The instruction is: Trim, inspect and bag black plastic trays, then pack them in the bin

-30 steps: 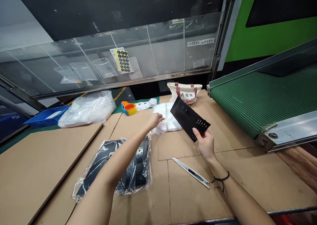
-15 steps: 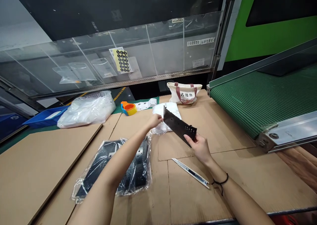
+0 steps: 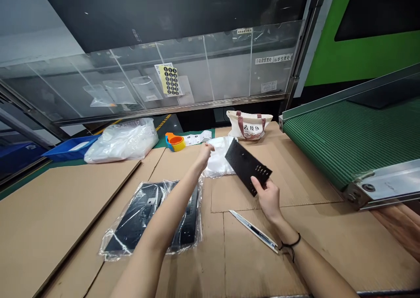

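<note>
My right hand (image 3: 267, 198) is shut on the lower end of a black perforated metal panel (image 3: 247, 166), which it holds tilted above the cardboard. My left hand (image 3: 205, 155) reaches forward, its fingers closed on the edge of a white plastic bag (image 3: 218, 161) lying just left of the panel. Under my left forearm lies a clear plastic bag (image 3: 149, 219) holding black perforated panels, partly hidden by the arm. A utility knife (image 3: 254, 231) with a silver body lies on the cardboard below my right hand.
Cardboard sheets (image 3: 262, 263) cover the table. A green conveyor belt (image 3: 344, 145) runs along the right. At the back stand a canvas tote bag (image 3: 248, 125), an orange-and-yellow tape dispenser (image 3: 175, 142), a white bagged bundle (image 3: 122, 142), and a blue crate (image 3: 70, 148).
My right hand has turned the black panel from a nearly edge-on tilt to a flatter face-up angle. My left hand stays at the white bag. The whole view has shifted slightly.
</note>
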A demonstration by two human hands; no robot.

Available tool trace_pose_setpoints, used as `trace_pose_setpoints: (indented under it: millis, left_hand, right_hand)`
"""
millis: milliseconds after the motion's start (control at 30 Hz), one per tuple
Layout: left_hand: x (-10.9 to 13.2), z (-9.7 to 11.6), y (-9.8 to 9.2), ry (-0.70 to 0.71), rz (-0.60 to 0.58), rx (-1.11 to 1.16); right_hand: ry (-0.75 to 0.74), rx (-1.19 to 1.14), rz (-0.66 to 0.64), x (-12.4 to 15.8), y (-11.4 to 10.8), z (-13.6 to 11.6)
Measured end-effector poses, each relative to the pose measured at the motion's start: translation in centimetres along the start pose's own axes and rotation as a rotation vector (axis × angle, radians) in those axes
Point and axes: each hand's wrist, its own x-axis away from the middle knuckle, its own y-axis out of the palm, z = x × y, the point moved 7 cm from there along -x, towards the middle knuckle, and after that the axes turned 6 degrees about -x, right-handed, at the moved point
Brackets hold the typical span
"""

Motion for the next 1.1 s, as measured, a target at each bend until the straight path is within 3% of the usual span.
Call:
trace_pose_setpoints:
  millis: [133,200,333,467,567,733,867,967,1100]
  left_hand:
    - [2.5,0.3,-2.0,0.059,0.01,-0.156]
    - [3.5,0.2,-2.7,0.082,-0.023,-0.21]
    - [4.8,0.0,-3.3,0.119,-0.106,-0.278]
    - [5.8,0.6,-3.5,0.153,-0.128,-0.302]
    - [6.8,1.4,-3.1,0.192,-0.171,-0.311]
    - [8.7,3.1,-1.8,0.304,-0.208,-0.445]
    - [10.4,4.3,-1.0,0.415,-0.18,-0.628]
    - [11.7,4.8,-0.1,0.497,-0.188,-0.764]
    - [13.3,5.4,1.0,0.606,-0.186,-0.877]
  right_hand:
    - [0.097,-0.282,0.198,-0.6,-1.5,0.6]
    - [0.204,-0.499,0.21,-0.8,-1.7,0.4]
    - [0.456,-0.714,-0.032,0.4,-0.5,-1.2]
    - [0.804,-0.755,-0.305,5.2,0.6,-0.9]
    - [0.981,-0.79,-0.245,8.7,0.0,0.8]
    - [0.967,-0.909,0.081,11.5,-0.9,2.4]
    - [0.918,-0.979,0.199,12.7,-0.2,1.9]
    - [0.893,-0.932,0.198,13.2,0.4,1.2]
    - [0.992,-0.924,0.053,14.0,1.9,0.8]
